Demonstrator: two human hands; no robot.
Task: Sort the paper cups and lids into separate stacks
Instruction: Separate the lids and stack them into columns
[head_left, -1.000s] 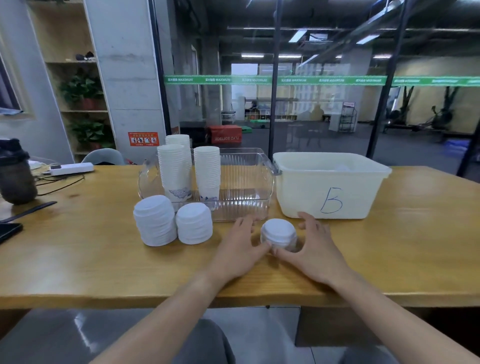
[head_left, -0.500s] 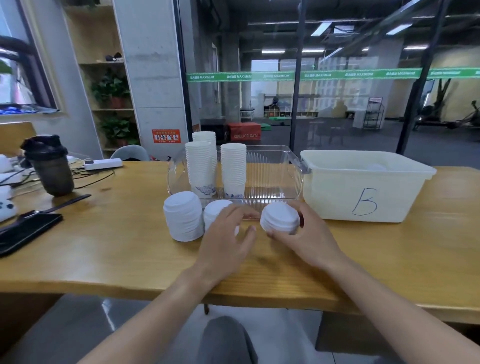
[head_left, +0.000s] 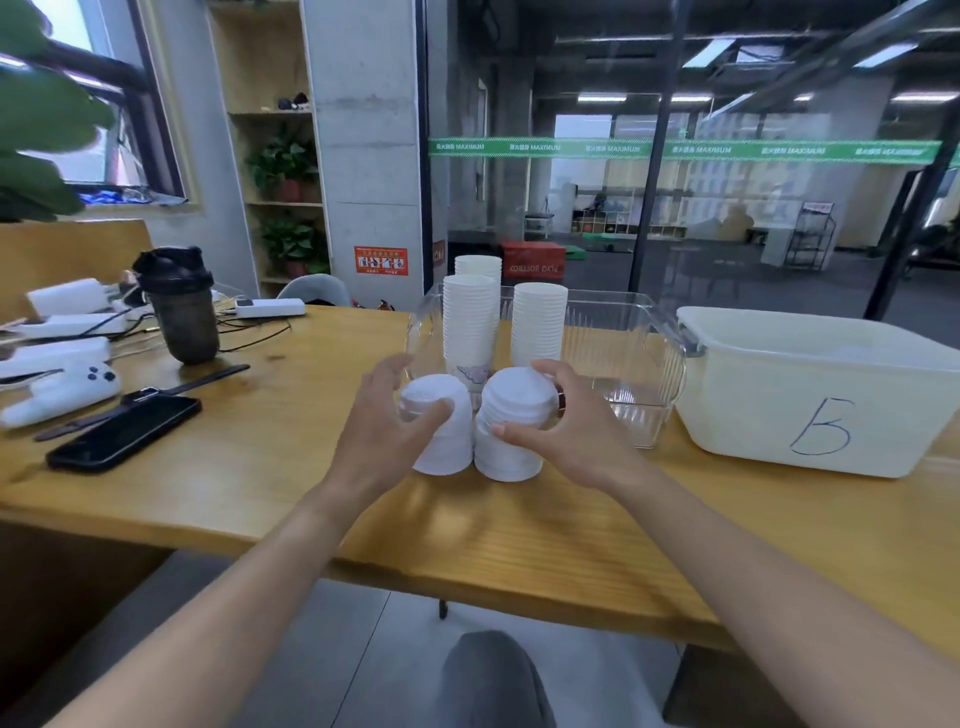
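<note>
Two stacks of white lids stand side by side on the wooden table. My left hand (head_left: 384, 431) wraps around the left lid stack (head_left: 447, 447), thumb in front and fingers behind. My right hand (head_left: 566, 431) grips the upper lids of the right lid stack (head_left: 511, 410), which is the taller of the two. Right behind them rise three stacks of white paper cups: a left cup stack (head_left: 470, 322), a right cup stack (head_left: 537, 322) and a rear cup stack (head_left: 478, 265).
A clear plastic bin (head_left: 639, 364) sits behind the lids, and a white bin marked "B" (head_left: 810, 395) stands to its right. On the left lie a black phone (head_left: 124, 431), a dark shaker bottle (head_left: 182, 306), a white controller (head_left: 62, 389) and cables.
My right hand carried a small pile of lids leftward and set it on the right lid stack. My left hand moved onto the left lid stack. The view swung left.
</note>
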